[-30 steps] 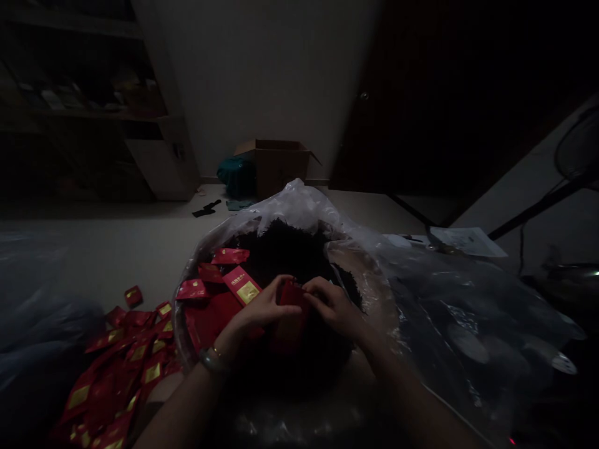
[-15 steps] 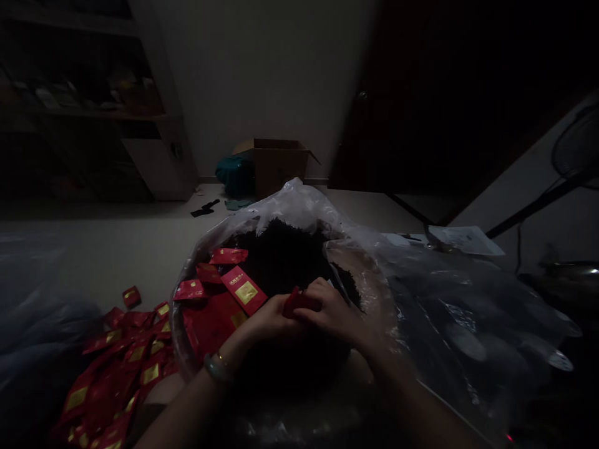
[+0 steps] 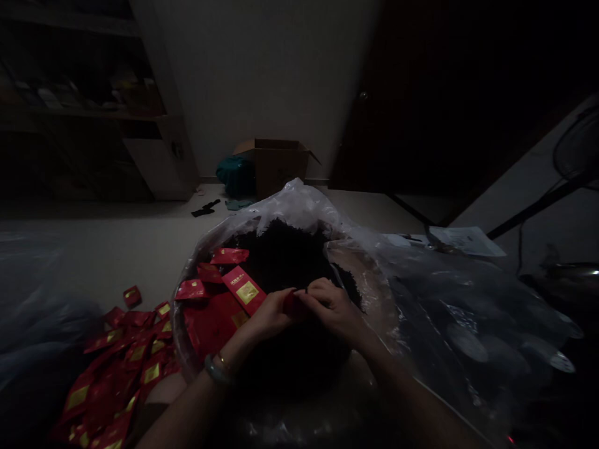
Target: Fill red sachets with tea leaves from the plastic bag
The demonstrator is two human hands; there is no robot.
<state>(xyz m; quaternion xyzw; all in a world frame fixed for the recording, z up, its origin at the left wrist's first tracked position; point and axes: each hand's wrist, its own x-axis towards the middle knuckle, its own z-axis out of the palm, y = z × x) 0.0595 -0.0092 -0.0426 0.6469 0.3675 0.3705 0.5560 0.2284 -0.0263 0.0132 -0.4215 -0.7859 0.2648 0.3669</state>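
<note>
My left hand (image 3: 270,313) and my right hand (image 3: 330,307) meet over a dark heap of loose leaves (image 3: 285,255) in a clear plastic bag (image 3: 374,255). Both hands pinch one small red packet (image 3: 294,304), which is mostly hidden between the fingers. A bangle sits on my left wrist (image 3: 216,366). Several red packets with gold labels (image 3: 236,284) lie inside the bag just left of my hands.
A pile of red packets (image 3: 116,368) spreads over the floor at lower left. A cardboard box (image 3: 276,162) and a teal bundle (image 3: 236,176) stand by the far wall. Shelves (image 3: 93,112) fill the left. A paper sheet (image 3: 468,241) and a fan stand (image 3: 575,168) are at right.
The red packet was held upright and open between my hands, then got folded down and squeezed smaller between the fingers. My hands drew closer together.
</note>
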